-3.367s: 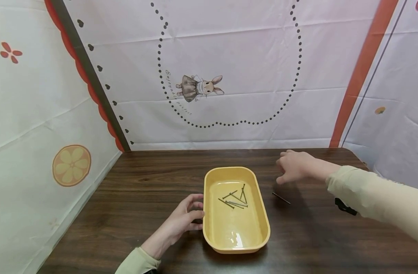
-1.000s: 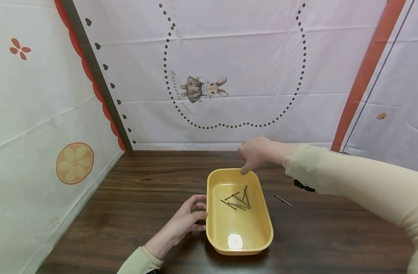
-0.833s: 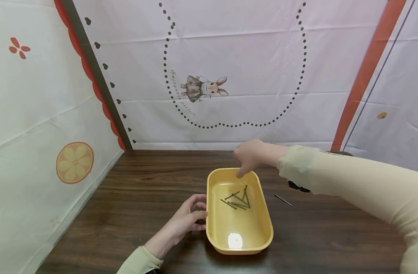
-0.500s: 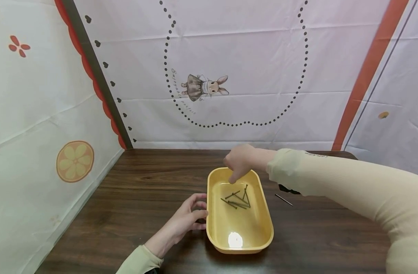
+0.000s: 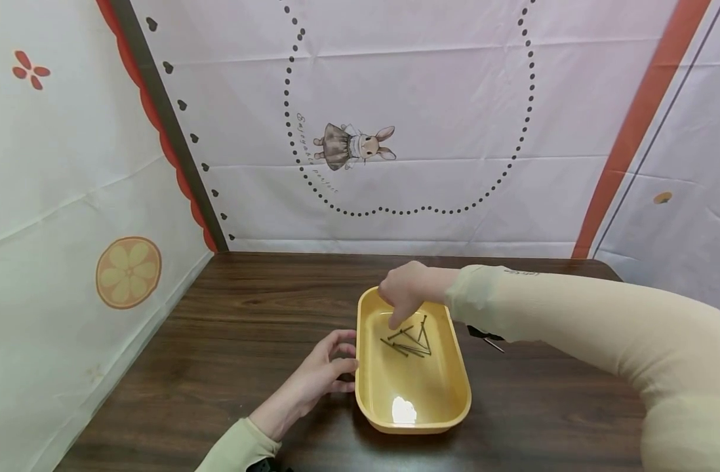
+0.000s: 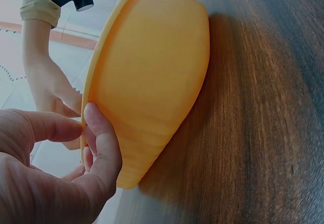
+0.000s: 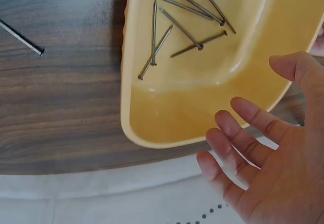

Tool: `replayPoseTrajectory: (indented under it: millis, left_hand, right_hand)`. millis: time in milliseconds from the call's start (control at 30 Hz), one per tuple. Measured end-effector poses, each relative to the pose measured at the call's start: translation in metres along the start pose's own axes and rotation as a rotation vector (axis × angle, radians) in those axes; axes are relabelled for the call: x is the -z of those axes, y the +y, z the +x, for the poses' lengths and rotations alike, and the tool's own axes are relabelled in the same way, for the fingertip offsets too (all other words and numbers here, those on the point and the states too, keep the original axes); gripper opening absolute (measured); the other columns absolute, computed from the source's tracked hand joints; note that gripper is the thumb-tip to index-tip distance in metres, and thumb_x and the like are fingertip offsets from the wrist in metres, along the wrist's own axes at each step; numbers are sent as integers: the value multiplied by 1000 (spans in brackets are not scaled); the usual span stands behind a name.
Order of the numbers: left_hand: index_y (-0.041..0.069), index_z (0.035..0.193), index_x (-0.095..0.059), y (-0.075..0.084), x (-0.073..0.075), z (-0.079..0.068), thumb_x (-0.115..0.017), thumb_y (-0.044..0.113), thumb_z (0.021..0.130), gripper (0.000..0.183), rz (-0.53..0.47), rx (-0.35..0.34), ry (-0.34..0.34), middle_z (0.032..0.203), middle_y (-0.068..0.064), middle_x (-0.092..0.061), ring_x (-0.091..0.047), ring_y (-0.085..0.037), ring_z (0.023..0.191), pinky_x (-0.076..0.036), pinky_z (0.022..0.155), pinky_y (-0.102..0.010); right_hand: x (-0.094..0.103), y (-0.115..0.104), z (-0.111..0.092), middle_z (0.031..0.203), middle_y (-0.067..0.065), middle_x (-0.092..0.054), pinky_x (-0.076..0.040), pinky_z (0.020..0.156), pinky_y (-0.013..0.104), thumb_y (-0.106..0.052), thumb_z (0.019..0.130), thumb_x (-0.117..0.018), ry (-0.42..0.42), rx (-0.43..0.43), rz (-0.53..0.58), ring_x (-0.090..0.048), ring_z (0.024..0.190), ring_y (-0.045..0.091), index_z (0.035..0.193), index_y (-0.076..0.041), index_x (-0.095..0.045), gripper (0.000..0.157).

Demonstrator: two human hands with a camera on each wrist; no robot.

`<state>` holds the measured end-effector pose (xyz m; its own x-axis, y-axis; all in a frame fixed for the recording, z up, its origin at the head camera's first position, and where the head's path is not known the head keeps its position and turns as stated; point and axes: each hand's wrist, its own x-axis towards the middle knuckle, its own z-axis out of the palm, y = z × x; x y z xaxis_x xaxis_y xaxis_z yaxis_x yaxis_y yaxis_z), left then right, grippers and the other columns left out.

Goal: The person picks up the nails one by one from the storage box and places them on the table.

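A yellow plastic tray [image 5: 410,400] with rounded corners sits on the table, and several metal nails [image 7: 185,5] lie crossed on its floor. My left hand [image 5: 313,377] is at the tray's left side. In the left wrist view its thumb tip meets the rim and its fingertips lie on the outer wall, pinching the edge. Over the far end of the tray hovers my right hand [image 5: 404,288], fingers spread and slightly bent, holding nothing in the right wrist view. One loose nail [image 5: 494,345] lies on the table right of the tray, partly hidden by the right wrist in the head view.
The dark wood-grain table [image 5: 265,295] reaches back to a white printed cloth [image 5: 442,111] with a rabbit drawing. Another cloth wall [image 5: 59,196] closes off the left side. The right forearm's sleeve [image 5: 572,314] crosses above the table's right part.
From above the table near the loose nail, my right hand has moved left, then forward and down over the tray's far end. The left hand and the nails in the tray keep their places.
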<state>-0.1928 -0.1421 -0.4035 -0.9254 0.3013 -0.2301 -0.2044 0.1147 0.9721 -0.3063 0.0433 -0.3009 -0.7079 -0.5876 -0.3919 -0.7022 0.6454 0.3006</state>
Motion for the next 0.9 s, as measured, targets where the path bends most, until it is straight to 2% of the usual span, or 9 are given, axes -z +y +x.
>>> replayPoseTrajectory:
  millis: [300,500,700,900]
  left_hand:
    - [4,146,-35,1,0,1,-55,7,95,54,2,6,4,123,-18,-48,-63,-18,88,-59,70,-28]
    - [3,146,-35,1,-1,0,-55,7,96,54,-3,0,0,122,-18,-49,-63,-17,89,-58,70,-27]
    - [4,146,-35,0,-2,-1,-55,7,97,53,-13,-6,-1,121,-16,-49,-62,-16,90,-58,69,-27]
    - [4,146,-35,0,-1,0,-55,7,96,53,-15,-6,-4,121,-17,-50,-63,-17,90,-58,69,-28]
  right_hand:
    - [-3,-12,9,70,-10,-49,-38,51,28,-54,78,-67,-5,7,-42,-45,63,8,75,-24,-50,34]
    - [-8,-17,14,65,-10,-44,-36,49,27,-53,80,-66,-16,20,-35,-41,58,7,73,-23,-49,35]
    - [-16,-21,18,59,-10,-37,-29,48,25,-52,81,-66,-44,17,-22,-32,53,7,68,-23,-44,38]
    - [-21,-26,21,59,-10,-41,-33,49,27,-53,81,-68,-54,15,-27,-36,54,7,69,-23,-47,39]
